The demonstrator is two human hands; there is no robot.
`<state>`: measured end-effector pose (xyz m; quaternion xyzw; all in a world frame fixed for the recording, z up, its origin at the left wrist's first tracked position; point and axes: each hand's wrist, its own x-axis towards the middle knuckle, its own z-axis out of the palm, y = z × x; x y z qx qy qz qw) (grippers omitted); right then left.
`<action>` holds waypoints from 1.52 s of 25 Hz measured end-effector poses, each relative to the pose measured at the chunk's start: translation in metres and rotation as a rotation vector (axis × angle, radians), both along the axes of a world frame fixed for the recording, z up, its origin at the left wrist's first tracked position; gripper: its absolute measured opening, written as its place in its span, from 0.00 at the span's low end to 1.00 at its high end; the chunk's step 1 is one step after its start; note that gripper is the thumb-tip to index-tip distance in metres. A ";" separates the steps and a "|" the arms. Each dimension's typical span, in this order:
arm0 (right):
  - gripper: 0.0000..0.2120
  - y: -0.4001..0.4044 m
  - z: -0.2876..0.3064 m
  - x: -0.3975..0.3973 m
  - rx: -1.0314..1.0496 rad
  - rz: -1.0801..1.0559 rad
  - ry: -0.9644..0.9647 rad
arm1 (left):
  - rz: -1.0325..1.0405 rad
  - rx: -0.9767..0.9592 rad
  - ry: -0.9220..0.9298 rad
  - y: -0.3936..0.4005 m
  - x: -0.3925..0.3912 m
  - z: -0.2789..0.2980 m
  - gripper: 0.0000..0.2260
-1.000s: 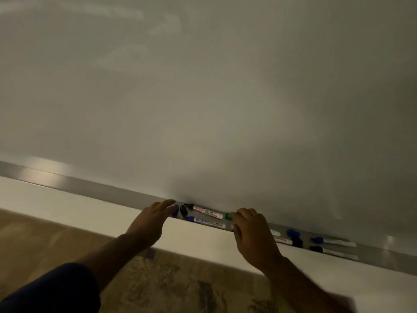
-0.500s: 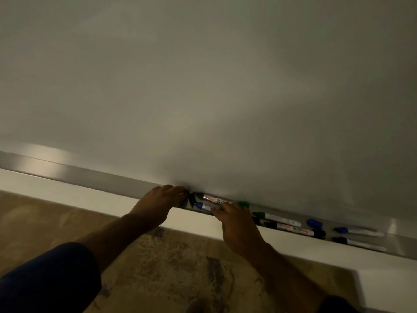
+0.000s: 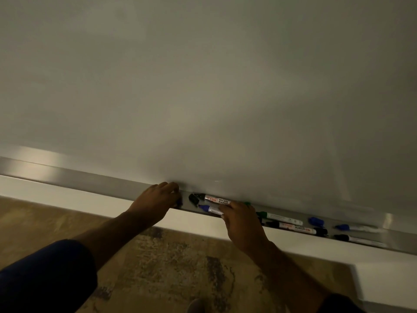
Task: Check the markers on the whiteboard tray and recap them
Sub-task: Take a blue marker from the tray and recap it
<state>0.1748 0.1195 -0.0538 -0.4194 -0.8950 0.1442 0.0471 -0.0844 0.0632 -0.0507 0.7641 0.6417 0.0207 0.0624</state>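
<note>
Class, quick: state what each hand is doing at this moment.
Left hand: curled at the tray, over something dark; grip cannot be told.
Right hand: fingers closed on the blue marker.

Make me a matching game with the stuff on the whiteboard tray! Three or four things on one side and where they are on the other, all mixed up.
Things:
1. loose black cap
2. blue-tipped marker
3. green marker
4. loose blue cap

Places:
A. under the right hand's fingertips
B. lying alone, right of the green marker
C. between the two hands, nearer the left hand
D. just right of the right hand, at the back of the tray

Pairs: 1-C, 2-A, 3-D, 4-B
</note>
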 end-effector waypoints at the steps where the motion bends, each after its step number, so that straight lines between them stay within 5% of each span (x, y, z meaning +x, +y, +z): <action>1: 0.14 0.000 0.001 0.002 -0.011 -0.002 0.010 | 0.018 -0.017 -0.007 0.001 -0.001 0.000 0.08; 15: 0.11 0.004 0.054 0.021 -0.008 -0.079 0.303 | 0.559 -0.034 -0.529 -0.008 0.011 0.016 0.08; 26: 0.14 -0.008 0.127 0.033 0.066 0.058 0.464 | 0.430 0.176 -0.888 -0.029 0.056 0.118 0.12; 38: 0.14 -0.017 0.143 0.027 0.120 0.155 0.414 | 0.296 0.159 -0.834 -0.041 0.069 0.137 0.13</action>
